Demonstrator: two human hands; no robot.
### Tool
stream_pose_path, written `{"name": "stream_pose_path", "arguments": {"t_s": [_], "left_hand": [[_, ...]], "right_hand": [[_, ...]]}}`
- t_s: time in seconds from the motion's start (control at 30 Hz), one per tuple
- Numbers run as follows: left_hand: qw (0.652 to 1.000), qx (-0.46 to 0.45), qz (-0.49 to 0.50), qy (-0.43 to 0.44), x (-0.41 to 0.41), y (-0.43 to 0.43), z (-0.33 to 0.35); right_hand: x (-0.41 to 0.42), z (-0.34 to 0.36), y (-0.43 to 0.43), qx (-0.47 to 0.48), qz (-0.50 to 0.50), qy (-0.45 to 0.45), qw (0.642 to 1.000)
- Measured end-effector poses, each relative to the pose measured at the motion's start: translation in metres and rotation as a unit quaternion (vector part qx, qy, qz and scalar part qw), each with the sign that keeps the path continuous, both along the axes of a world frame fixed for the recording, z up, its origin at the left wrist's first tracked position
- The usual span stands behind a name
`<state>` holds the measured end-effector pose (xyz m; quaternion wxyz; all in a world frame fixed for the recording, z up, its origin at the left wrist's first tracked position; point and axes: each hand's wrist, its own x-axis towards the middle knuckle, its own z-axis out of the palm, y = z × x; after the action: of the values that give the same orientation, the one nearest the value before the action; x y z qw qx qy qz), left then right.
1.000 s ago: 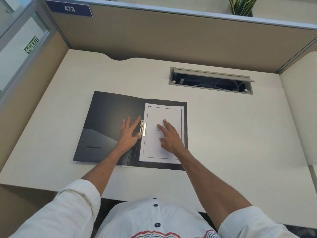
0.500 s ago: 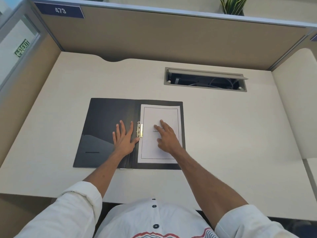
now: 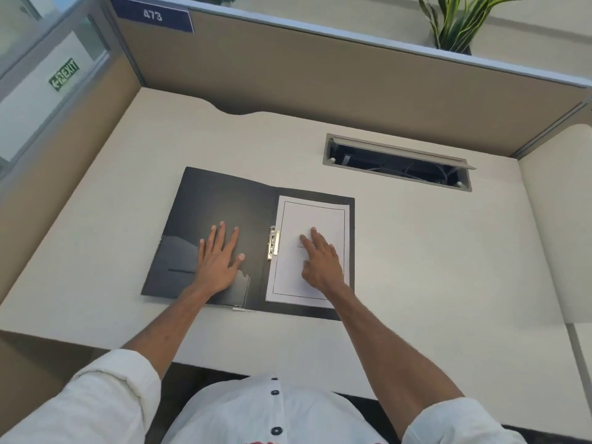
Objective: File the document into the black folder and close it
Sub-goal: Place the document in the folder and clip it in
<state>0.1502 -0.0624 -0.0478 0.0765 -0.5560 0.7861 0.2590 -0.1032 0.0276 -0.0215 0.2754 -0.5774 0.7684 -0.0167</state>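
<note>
The black folder lies open and flat on the desk. A white document with a thin black border rests on the folder's right half, its left edge under a metal clip at the spine. My left hand lies flat with fingers spread on the folder's left half, clear of the clip. My right hand presses on the middle of the document, fingers extended and covering part of its printed line.
The cream desk is boxed in by tan partition walls. An open cable hatch is sunk into the desk behind and right of the folder. A potted plant stands on the partition's top.
My left hand has slid left, away from the metal clip, onto the middle of the folder's left half. My right hand stays on the document. The camera view has shifted.
</note>
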Motion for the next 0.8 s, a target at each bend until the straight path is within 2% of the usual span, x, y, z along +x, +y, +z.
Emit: {"name": "stream_pose_path", "arguments": {"t_s": [0.13,0.27,0.37,0.47,0.57,0.7,0.73,0.8], "left_hand": [[0.999,-0.013,0.028,0.016,0.033,-0.003,0.006],[0.997,-0.047,0.058,0.022,0.063,-0.008,0.010],[0.989,-0.063,0.132,0.030,0.081,-0.011,0.012],[0.972,-0.034,0.225,0.065,0.097,-0.014,0.015],[0.941,0.007,0.312,0.130,0.106,-0.020,0.017],[0.903,0.033,0.378,0.202,0.113,-0.028,0.020],[0.883,0.041,0.403,0.237,0.115,-0.030,0.022],[0.812,0.076,0.466,0.342,0.120,-0.032,0.028]], "right_hand": [[0.035,-0.003,0.000,-0.071,-0.005,-0.001,0.997],[0.078,-0.003,-0.011,-0.097,0.067,-0.009,0.993],[0.107,-0.002,-0.023,-0.093,0.119,-0.026,0.988],[0.134,-0.003,-0.033,-0.075,0.158,-0.026,0.984],[0.152,-0.005,-0.039,-0.057,0.180,-0.021,0.982],[0.165,-0.007,-0.040,-0.022,0.172,-0.039,0.984],[0.165,-0.008,-0.040,-0.017,0.168,-0.046,0.985],[0.165,-0.008,-0.039,-0.016,0.158,-0.057,0.986]]}}
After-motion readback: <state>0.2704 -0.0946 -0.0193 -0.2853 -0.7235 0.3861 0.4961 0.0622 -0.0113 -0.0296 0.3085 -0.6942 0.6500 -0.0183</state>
